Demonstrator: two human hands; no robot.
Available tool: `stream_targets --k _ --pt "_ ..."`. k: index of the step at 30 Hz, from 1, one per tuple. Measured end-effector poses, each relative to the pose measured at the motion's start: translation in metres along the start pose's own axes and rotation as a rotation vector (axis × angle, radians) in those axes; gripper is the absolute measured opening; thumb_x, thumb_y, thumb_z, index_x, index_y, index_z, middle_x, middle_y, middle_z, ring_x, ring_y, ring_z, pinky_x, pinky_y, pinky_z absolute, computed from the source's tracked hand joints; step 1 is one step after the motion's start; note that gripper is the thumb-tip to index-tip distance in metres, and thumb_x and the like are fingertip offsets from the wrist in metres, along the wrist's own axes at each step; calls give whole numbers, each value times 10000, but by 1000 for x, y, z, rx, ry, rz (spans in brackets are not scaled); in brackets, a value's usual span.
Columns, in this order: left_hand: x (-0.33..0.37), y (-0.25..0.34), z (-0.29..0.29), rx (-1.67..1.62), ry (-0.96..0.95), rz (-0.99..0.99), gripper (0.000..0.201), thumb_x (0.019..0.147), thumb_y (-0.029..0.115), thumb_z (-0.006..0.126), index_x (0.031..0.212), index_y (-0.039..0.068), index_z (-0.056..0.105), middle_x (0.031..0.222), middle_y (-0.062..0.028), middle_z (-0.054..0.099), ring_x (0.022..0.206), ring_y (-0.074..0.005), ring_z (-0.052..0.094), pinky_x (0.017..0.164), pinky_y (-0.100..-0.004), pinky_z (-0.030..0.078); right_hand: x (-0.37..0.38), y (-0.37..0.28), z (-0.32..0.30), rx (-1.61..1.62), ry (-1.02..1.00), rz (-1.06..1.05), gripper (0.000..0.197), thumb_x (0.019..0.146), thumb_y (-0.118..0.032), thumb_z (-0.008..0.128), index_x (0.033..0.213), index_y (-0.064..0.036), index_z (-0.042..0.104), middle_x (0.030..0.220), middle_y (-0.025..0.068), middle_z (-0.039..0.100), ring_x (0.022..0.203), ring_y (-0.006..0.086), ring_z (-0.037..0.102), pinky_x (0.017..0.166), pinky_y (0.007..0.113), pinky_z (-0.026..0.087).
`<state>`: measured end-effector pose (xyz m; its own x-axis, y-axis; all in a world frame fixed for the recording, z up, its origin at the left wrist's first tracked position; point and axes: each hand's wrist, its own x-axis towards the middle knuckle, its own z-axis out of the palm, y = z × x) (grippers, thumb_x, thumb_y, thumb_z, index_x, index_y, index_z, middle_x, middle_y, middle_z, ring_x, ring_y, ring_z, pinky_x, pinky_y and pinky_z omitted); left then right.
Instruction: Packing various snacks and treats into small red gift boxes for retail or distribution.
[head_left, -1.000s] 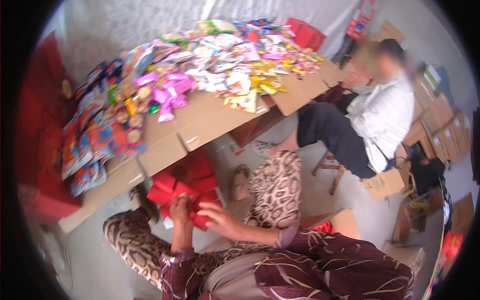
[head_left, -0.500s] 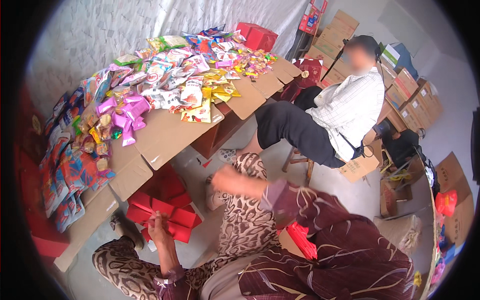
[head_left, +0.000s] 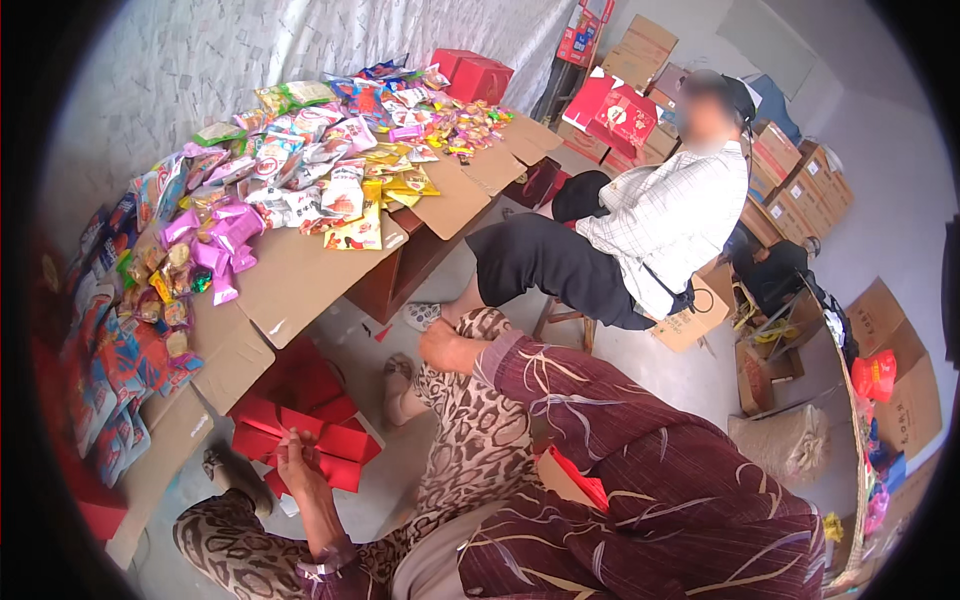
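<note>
A red folded-card box (head_left: 262, 432) with its flaps up stands low in front of me, under the table's near edge. My left hand (head_left: 305, 475) is closed at the box's near side, fingers against a red flap. Over my right knee, away from the box, my right hand (head_left: 450, 347) has its fingers curled in. What it holds, if anything, is hidden. On my lap, half under my right sleeve, rests a small brown carton (head_left: 562, 478) with red packets (head_left: 590, 487) in it. More red card (head_left: 318, 380) lies behind the box.
Heaped snack packets (head_left: 290, 165) cover much of the cardboard-topped table (head_left: 290, 275) at left. A co-worker (head_left: 655, 210) sits across from me, near a red gift box (head_left: 612, 110). Brown cartons (head_left: 800, 195) are stacked behind. A woven sack (head_left: 785, 440) stands at right.
My right hand, blurred before, is now sharper and nearer the knee. My left hand stays at the red box. The red gift box beside the co-worker shows higher and brighter. The whole view has shifted.
</note>
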<state>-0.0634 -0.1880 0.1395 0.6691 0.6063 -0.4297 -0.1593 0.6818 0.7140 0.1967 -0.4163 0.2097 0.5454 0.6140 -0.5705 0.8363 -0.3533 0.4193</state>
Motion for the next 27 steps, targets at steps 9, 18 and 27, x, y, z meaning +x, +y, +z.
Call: stream_targets --k 9,18,27 --pt "-1 -1 -1 13 17 -9 150 923 235 659 1034 155 596 930 -5 680 855 -132 644 735 -275 445 -3 -9 6 -54 -66 -8 224 867 -194 589 1001 -147 762 1001 23 734 981 209 687 723 365 522" --pt "-3 1 12 13 26 42 137 927 230 649 1028 155 595 927 13 675 841 -109 640 716 -261 451 -2 -89 40 296 158 -67 212 830 -264 617 829 -91 739 879 84 724 868 240 699 688 402 528" --pt "7 -10 0 25 30 47 137 927 209 653 1026 145 581 919 13 666 831 -105 636 693 -226 462 -92 -190 -34 683 223 -407 229 831 -227 609 846 -12 687 832 197 677 830 338 672 773 468 496"
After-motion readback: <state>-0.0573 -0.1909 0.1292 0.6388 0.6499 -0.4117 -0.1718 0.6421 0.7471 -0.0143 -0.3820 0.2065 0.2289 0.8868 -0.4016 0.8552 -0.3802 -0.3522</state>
